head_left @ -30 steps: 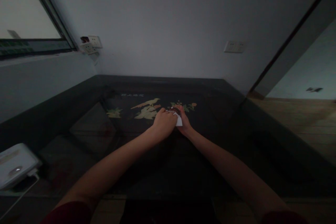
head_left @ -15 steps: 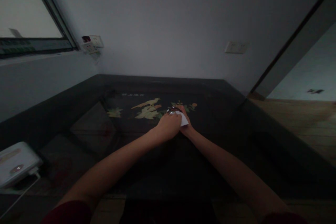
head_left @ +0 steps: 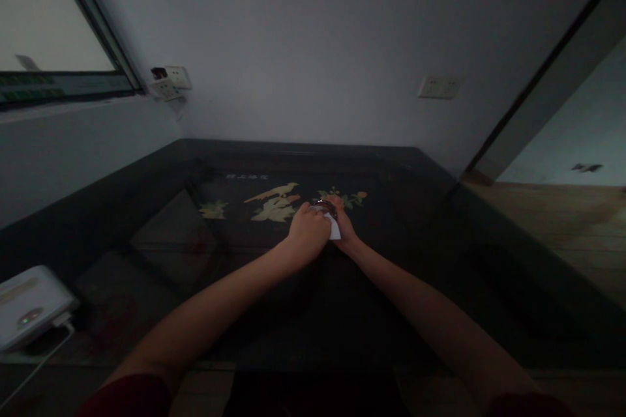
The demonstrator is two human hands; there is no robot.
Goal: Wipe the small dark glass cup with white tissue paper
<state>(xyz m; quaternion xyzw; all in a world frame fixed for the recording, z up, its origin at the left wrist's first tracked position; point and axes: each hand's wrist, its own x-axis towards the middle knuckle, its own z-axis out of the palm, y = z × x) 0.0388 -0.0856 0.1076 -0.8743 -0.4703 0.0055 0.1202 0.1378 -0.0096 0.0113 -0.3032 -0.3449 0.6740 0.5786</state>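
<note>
Over the dark table (head_left: 274, 313), my two hands meet near the middle. My left hand (head_left: 310, 232) is closed on a piece of white paper or tissue (head_left: 335, 228), pressed against a small shiny object with a round rim (head_left: 327, 206). From the other side, my right hand (head_left: 346, 227) wraps round that shiny object. The hands cover most of it, and I cannot tell its exact kind. Below them a bird-and-flower picture (head_left: 274, 205) shows on the tabletop.
A white box-shaped device (head_left: 36, 306) with a white cable (head_left: 42, 365) sits at the left edge. Wall sockets (head_left: 171, 81) are by the window, and a switch plate (head_left: 439, 86) is on the back wall. A wooden floor (head_left: 562, 228) lies to the right.
My left hand has shifted slightly left and turned, with the white paper moving along the shiny object. My right hand stays almost in place, still holding it.
</note>
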